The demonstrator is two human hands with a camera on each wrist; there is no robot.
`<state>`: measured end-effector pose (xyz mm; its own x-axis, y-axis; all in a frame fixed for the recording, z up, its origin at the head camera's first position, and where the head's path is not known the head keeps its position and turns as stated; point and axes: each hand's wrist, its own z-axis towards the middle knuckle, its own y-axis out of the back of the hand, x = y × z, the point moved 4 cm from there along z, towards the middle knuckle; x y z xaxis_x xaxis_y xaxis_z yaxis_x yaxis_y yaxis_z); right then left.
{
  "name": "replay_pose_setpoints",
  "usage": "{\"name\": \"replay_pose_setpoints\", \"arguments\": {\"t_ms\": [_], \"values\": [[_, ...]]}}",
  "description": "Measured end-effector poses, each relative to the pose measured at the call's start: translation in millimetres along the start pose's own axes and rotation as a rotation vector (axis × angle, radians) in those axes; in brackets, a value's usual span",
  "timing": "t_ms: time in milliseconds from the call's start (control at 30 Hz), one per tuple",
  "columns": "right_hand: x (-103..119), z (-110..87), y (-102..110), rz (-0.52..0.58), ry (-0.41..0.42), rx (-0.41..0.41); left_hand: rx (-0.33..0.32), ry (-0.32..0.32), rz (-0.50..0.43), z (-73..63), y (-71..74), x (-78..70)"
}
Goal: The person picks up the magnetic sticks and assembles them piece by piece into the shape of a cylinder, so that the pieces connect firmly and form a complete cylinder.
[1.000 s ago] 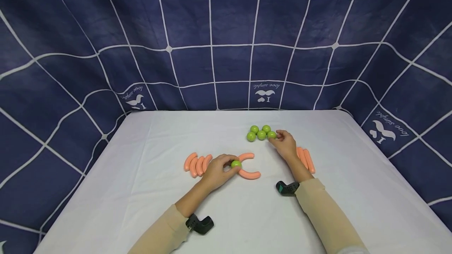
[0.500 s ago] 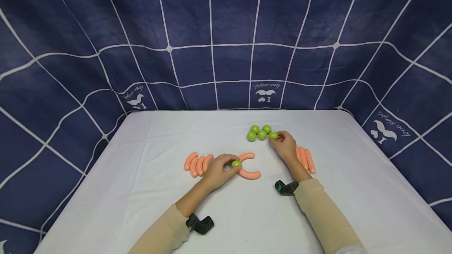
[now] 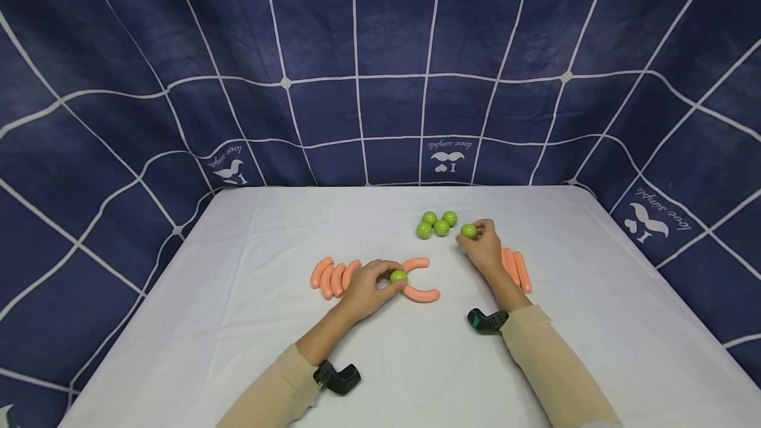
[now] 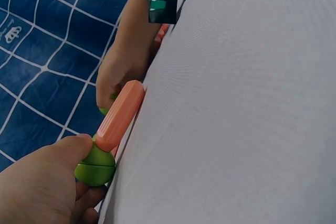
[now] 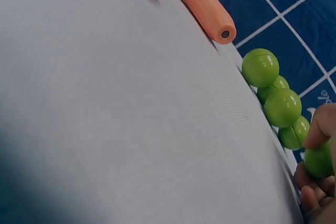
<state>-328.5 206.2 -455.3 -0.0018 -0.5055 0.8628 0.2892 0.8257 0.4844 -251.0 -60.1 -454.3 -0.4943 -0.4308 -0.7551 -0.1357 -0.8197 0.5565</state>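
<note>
My left hand [image 3: 367, 289] pinches a glossy green ball [image 3: 399, 277] between thumb and fingers near the middle of the table. Two curved orange rods [image 3: 421, 295] fan out to the right from that ball. One orange rod [image 4: 122, 115] meets the ball with its end in the left wrist view. Farther back on the right, my right hand [image 3: 484, 249] pinches another green ball [image 3: 468, 230], just right of a cluster of several green balls [image 3: 441, 228]. A seam runs round the ball [image 4: 95, 173] held on the left.
Left of my left hand, several curved orange rods [image 3: 336, 281] lie side by side, partly covered by it. Straight orange rods [image 3: 522, 273] lie beside my right wrist. A white cloth covers the table [image 3: 267, 349]; a blue checked curtain [image 3: 392, 104] hangs round its far sides.
My right hand has drawn one green ball to the right, away from the cluster, leaving a gap. The left hand and its ball with two rods have stayed in place.
</note>
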Motion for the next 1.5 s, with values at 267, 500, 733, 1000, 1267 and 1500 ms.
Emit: {"name": "replay_pose_setpoints", "arguments": {"t_ms": [267,500,733,1000,1267,1500], "values": [[10.0,-15.4,0.5,0.049,0.023,0.132,0.003,0.003,0.005,0.3,-0.4,-0.5],[18.8,-32.4,-2.5,0.128,0.023,0.264,0.002,0.03,0.027,1.3,-0.3,-0.9],[17.7,-44.4,-6.5,0.174,0.127,0.337,-0.006,0.002,0.044,1.6,-0.4,-1.6],[14.3,-48.6,-11.8,0.099,0.215,0.38,-0.026,-0.038,0.047,1.5,0.3,-2.2],[12.4,-50.6,-15.2,0.007,0.287,0.396,-0.024,-0.003,0.032,0.6,-0.4,0.8],[11.7,-51.7,-17.1,-0.023,0.292,0.41,-0.023,0.0,0.025,-0.3,-0.2,0.2]]}}
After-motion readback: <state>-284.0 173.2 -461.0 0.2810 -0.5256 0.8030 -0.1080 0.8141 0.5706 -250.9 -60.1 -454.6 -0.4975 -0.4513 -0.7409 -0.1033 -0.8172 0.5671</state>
